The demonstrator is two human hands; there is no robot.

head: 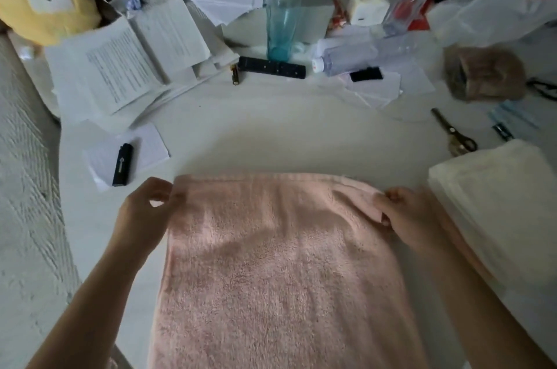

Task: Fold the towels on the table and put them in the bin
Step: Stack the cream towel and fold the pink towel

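Head view: two hands hold the far corners of a pink towel (280,272) on the white table (271,133).

No bin shows; the only vessel is a tall blue-green glass (281,17), upright among papers (126,67) at the far side, and its contents cannot be told. The towel lies flat, long axis running from the person toward the far clutter, its far edge straight across. Left hand (147,208) pinches the far left corner, fingers curled at the edge. Right hand (405,214) grips the far right corner, where the cloth is turned over. A white folded stack (494,205) lies just beside the towel on the right, scissors (453,135) beyond it.
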